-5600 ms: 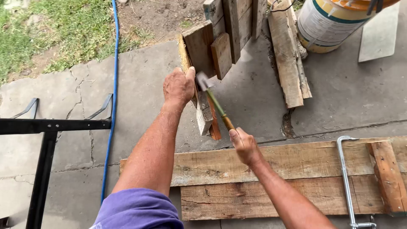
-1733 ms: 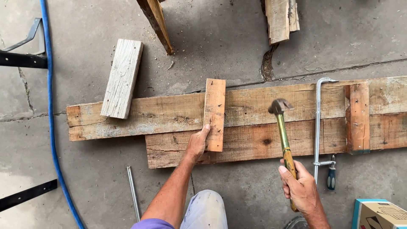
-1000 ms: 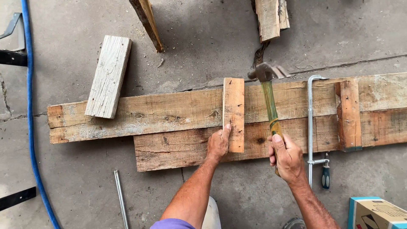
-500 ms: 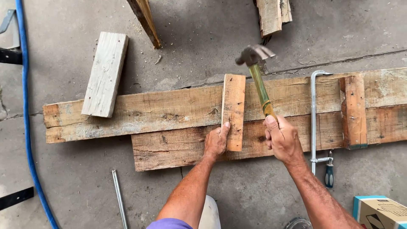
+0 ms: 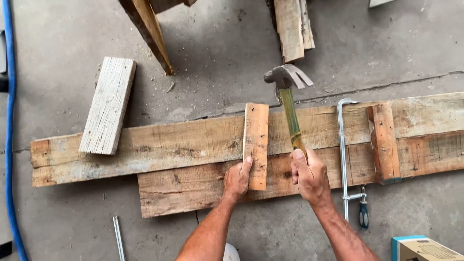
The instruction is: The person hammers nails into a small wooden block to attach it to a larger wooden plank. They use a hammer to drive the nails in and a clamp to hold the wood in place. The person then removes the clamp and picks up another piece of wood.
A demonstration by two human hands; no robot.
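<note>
Hammer in the right hand: the fingers are clamped around the lower end of its yellow-green handle, thumb laid along the shaft, and the steel claw head sits above the far edge of the boards, over the concrete floor. The left hand presses on the near end of a short wooden block, its fingers together, thumb against the block's left edge and the palm on the plank below.

The block lies crosswise over two long planks, the upper plank and the lower plank, which lie edge to edge on the floor. The hammer's handle runs just right of the block, roughly parallel to it.

Further right, a metal bar clamp spans both planks, its dark handle hanging off the near side. Just beyond it a second short block lies across the planks in the same way.

At the left, a grey weathered board rests with one end on the upper plank and the rest on the floor. A blue hose runs along the left edge. Scrap timber lies at the top, a thin metal rod near the bottom, and a cardboard box with a blue edge in the lower right corner.
</note>
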